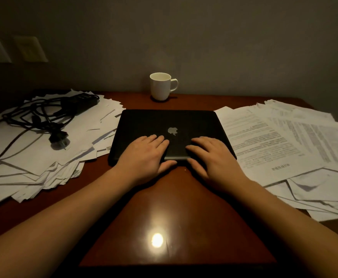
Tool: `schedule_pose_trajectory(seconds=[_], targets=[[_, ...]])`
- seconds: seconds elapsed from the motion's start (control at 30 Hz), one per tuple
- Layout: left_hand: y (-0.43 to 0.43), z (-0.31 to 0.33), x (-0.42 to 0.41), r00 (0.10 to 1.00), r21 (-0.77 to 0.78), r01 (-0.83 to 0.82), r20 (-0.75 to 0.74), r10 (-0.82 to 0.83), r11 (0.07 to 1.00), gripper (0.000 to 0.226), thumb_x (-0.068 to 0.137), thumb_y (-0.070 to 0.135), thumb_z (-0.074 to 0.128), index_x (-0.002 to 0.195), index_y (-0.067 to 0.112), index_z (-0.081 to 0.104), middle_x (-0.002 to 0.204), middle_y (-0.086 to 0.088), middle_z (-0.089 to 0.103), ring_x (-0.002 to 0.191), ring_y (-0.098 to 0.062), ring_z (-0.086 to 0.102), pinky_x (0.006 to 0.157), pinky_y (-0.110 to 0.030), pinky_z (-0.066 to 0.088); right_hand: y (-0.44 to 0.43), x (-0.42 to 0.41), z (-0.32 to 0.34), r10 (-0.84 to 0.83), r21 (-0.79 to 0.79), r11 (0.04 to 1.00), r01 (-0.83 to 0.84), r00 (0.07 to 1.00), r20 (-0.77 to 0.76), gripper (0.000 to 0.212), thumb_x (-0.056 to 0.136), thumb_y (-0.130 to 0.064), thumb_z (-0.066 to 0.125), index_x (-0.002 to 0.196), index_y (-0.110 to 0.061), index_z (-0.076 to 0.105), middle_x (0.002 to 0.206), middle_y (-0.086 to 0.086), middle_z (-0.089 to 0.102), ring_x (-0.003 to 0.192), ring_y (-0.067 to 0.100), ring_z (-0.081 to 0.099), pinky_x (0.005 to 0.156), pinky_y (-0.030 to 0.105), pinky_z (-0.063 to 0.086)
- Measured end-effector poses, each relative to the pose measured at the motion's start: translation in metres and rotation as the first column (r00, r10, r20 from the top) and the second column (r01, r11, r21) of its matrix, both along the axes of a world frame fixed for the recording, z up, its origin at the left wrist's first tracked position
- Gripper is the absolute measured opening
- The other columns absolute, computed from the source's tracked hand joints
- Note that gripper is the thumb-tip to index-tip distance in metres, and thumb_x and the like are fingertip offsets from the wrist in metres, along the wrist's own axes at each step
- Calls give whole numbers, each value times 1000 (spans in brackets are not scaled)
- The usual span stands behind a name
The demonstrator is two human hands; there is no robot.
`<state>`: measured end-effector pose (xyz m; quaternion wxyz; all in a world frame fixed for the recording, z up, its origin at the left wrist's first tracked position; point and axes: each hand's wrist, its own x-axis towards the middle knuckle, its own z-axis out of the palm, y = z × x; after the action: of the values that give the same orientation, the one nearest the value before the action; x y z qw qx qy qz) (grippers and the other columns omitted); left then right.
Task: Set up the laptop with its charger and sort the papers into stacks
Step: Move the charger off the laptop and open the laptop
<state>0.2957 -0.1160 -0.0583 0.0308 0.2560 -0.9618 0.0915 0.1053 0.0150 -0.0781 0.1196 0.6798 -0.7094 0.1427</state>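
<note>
So I'm sitting at this glossy reddish-brown wooden desk point(164, 197) and the closed black laptop with the silver logo point(170, 121) is lying flat, dead centre in front of me. I'm resting my left hand point(146, 155) and right hand point(214, 157) on the near part of the lid. My fingers are stretched out flat and a bit spread, gripping nothing, with my thumbs down at the front edge.

Pretty sure I'm on the laptop step here, just about to open it. Nothing's plugged in and nothing's getting sorted yet. The black charger brick with its tangled cable point(63, 111) is sitting on the messy pile of white papers on my left point(43, 163), apart from the laptop. A loose spread of printed sheets point(284, 137) is fanning out just beside it on my right.

Next I'm probably needing thumbs under that front lip to lift the lid, then untangling the cable. The white ceramic mug point(161, 86) is standing behind the laptop, so I'm watching the swing-back.
</note>
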Motion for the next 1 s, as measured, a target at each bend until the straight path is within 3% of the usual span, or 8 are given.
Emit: schedule_pose_trajectory(seconds=[0.1, 0.23, 0.5, 0.7, 0.77, 0.83, 0.9, 1.0], targets=[[4, -2, -2, 1000, -27, -26, 5, 26, 999, 80, 96, 64, 10, 157, 15, 25, 162, -9, 31, 149, -24, 30, 120, -36, 24, 11, 7, -2, 6, -116, 993, -13, 998, -64, 42, 96, -43, 50, 124, -16, 66, 126, 8, 62, 116, 27, 55, 95, 41, 45], [6, -4, -3, 998, -25, -54, -20, 53, 998, 80, 95, 59, 7, 157, 13, 26, 162, -11, 31, 149, -26, 30, 121, -38, 24, 21, 13, -5, 158, -262, 945, -194, 976, -151, 22, 92, -22, 65, 106, -7, 73, 101, 12, 69, 87, 27, 62, 73, 37, 49], [7, -6, -2, 997, -45, -72, -37, 71, 996, 79, 95, 57, 6, 157, 13, 27, 162, -10, 32, 150, -26, 29, 121, -39, 23, 35, 23, -1, 199, -91, 975, -201, 979, -36, 38, 94, -26, 45, 112, -8, 74, 109, 9, 74, 94, 26, 72, 78, 40, 61], [5, -8, -3, 996, -48, -68, -56, 65, 997, 73, 99, 57, 12, 156, 14, 28, 162, -10, 33, 149, -25, 30, 121, -39, 24, 38, 29, 5, 169, 34, 985, -168, 986, -6, 43, 97, -37, 42, 121, -14, 70, 117, 4, 72, 104, 20, 69, 87, 36, 59], [5, -9, -2, 996, -63, -68, -67, 64, 996, 76, 97, 57, 10, 156, 13, 30, 160, -10, 35, 148, -25, 32, 120, -39, 25, 41, 29, 6, 165, 108, 981, -162, 986, -21, 49, 99, -43, 40, 135, -17, 60, 132, 4, 64, 118, 19, 62, 101, 31, 48], [4, -11, -2, 995, -82, -65, -80, 59, 994, 76, 97, 57, 10, 154, 13, 34, 159, -10, 38, 147, -25, 35, 118, -40, 28, 45, 30, 7, 151, 219, 965, -146, 988, -7, 59, 100, -54, 34, 151, -25, 39, 154, 2, 43, 140, 19, 41, 115, 25, 22], [4, -12, -2, 993, -102, -65, -103, 55, 993, 75, 98, 56, 11, 153, 13, 37, 157, -10, 42, 145, -26, 38, 117, -41, 31, 49, 31, 6, 144, 301, 944, -136, 990, -4, 67, 98, -64, 24, 158, -35, 18, 165, -1, 18, 151, 17, 17, 116, 23, 1], [3, -13, -1, 991, -122, -63, -127, 47, 991, 73, 99, 55, 12, 151, 13, 40, 155, -10, 44, 144, -26, 41, 115, -41, 33, 51, 33, 6, 151, 344, 927, -148, 988, 19, 63, 99, -62, 19, 157, -41, 8, 167, -2, 5, 153, 15, 2, 116, 23, -10]])
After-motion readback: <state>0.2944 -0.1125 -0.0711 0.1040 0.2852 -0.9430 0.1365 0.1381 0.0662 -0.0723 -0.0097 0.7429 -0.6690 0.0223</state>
